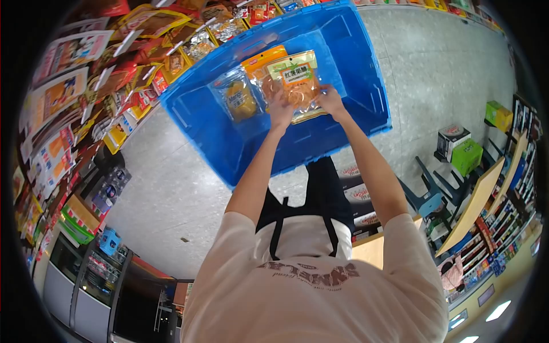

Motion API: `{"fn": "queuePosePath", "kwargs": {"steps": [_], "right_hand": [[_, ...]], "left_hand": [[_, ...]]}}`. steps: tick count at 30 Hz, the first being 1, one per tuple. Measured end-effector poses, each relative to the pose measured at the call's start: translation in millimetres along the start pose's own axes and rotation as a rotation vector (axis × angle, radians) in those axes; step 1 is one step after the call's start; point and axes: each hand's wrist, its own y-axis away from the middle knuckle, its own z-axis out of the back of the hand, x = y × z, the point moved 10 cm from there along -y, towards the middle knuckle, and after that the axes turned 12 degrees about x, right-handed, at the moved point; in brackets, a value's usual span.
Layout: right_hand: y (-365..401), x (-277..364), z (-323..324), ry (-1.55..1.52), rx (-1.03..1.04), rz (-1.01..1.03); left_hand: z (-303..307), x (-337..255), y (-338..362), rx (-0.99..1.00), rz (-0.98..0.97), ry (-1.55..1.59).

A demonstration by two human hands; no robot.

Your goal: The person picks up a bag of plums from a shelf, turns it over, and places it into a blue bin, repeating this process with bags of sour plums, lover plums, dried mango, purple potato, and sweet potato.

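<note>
Left hand (280, 113): fingers closed on the lower left edge of a clear plastic snack packet with a green-and-yellow label and orange slices inside (298, 80).
Right hand (330, 100): clasping the same packet's right edge, thumb on its face.
Packet's place: between both hands, held flat over the open blue plastic crate (229, 143).
Beneath it: an orange-topped packet (260, 60), partly covered.
Just left: a clear pouch with yellow contents (237, 100), lying inside the crate.
Around: hanging racks of snack bags (114, 74) beside the crate; speckled grey floor (434, 68); green cartons (466, 154) well apart.
</note>
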Motion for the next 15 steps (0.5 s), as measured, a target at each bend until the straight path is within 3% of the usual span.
{"fn": "queuePosePath", "kwargs": {"steps": [3,5,7,15], "right_hand": [[-81.4,-55.4,14.7,-0.049,-0.017,-0.037],[-65.6,-15.1,32.6,0.016,-0.007,-0.089],[-75.3,-17.9,45.3,0.092,-0.096,-0.089],[-119.4,-27.4,40.1,0.174,-0.132,-0.055]], "left_hand": [[-27.3,7.9,-50.2,-0.033,0.031,-0.033],[-36.0,13.1,-73.9,-0.082,0.08,-0.114],[-40.8,10.9,-96.6,-0.146,0.012,-0.256],[-44.5,27.4,-125.5,-0.142,0.096,-0.203]]}}
